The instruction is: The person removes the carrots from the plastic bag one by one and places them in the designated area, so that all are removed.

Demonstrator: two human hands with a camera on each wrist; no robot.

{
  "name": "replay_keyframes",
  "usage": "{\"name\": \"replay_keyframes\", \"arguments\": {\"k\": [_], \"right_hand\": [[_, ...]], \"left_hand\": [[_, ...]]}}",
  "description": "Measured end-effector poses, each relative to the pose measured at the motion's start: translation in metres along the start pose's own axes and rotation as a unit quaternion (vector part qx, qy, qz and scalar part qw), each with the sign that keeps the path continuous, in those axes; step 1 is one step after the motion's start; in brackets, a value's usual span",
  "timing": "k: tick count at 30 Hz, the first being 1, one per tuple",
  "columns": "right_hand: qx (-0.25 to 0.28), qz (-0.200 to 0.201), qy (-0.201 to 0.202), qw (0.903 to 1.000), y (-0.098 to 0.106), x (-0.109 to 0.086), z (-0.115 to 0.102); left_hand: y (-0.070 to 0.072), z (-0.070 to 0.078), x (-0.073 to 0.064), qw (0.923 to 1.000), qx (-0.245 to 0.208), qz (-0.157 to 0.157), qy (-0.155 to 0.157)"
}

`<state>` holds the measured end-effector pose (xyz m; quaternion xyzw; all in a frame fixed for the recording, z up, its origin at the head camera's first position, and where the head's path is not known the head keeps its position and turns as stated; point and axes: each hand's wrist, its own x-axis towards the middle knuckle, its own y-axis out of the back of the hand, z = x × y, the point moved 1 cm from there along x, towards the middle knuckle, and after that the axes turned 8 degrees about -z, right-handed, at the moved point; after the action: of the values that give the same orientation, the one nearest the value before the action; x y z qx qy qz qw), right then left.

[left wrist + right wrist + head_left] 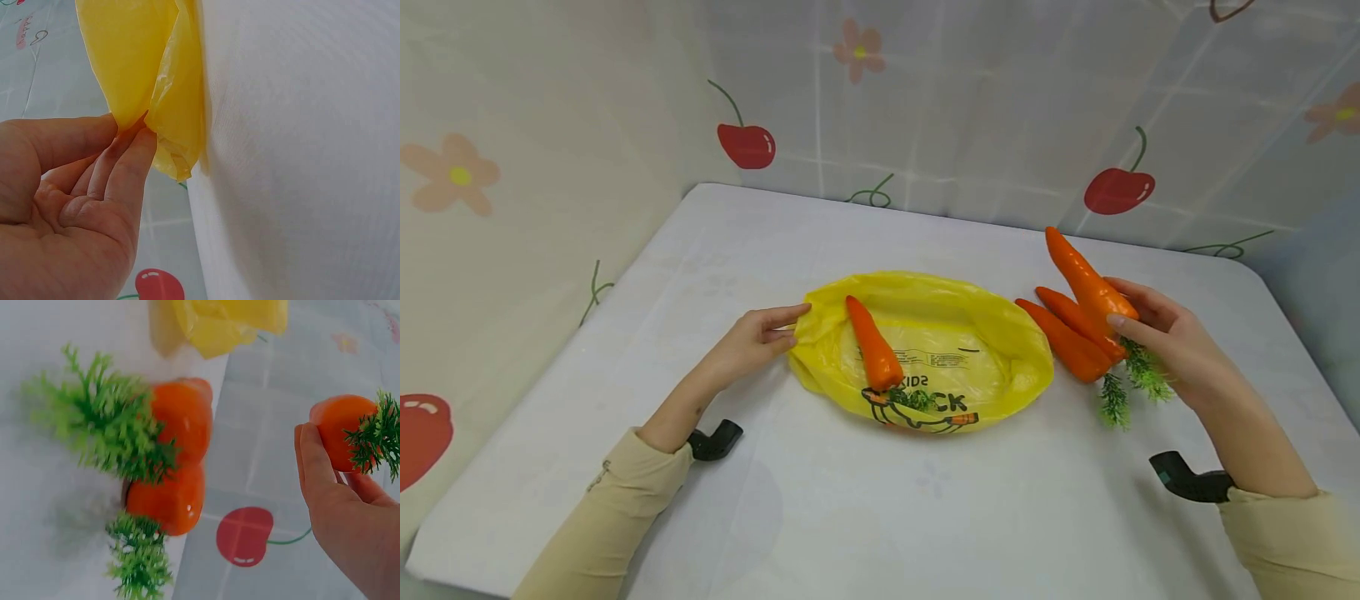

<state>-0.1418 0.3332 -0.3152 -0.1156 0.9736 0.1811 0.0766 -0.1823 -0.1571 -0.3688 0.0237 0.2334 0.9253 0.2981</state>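
Note:
An opened yellow plastic bag (1000, 333) lies on the table with one carrot (874, 346) inside, its green top toward the near side. My left hand (751, 342) pinches the bag's left rim between thumb and fingers; the left wrist view shows the yellow film (134, 56) caught at the fingertips. To the right of the bag, my right hand (1172, 342) grips a carrot (1086, 279) near its leafy end, tip pointing up and away. Beneath it, two more carrots (1063, 342) rest side by side on the table. In the right wrist view the held carrot (344, 428) is clear of them.
A white cloth covers the table (880, 517), whose far edge meets a printed curtain (970, 108) with cherries and flowers. Black wrist-worn devices sit at the left (717, 440) and right wrists.

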Motion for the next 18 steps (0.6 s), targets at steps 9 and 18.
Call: {"name": "replay_keyframes", "arguments": {"k": [9, 18], "right_hand": [[0.035, -0.005, -0.018, 0.9992, 0.042, 0.004, 0.028], [0.006, -0.011, -0.055, 0.9984, 0.063, 0.013, 0.054]], "left_hand": [[0.000, -0.002, 0.000, 1.0000, 0.004, 0.002, 0.000], [0.000, -0.002, 0.000, 1.0000, 0.003, 0.002, -0.006]]}}
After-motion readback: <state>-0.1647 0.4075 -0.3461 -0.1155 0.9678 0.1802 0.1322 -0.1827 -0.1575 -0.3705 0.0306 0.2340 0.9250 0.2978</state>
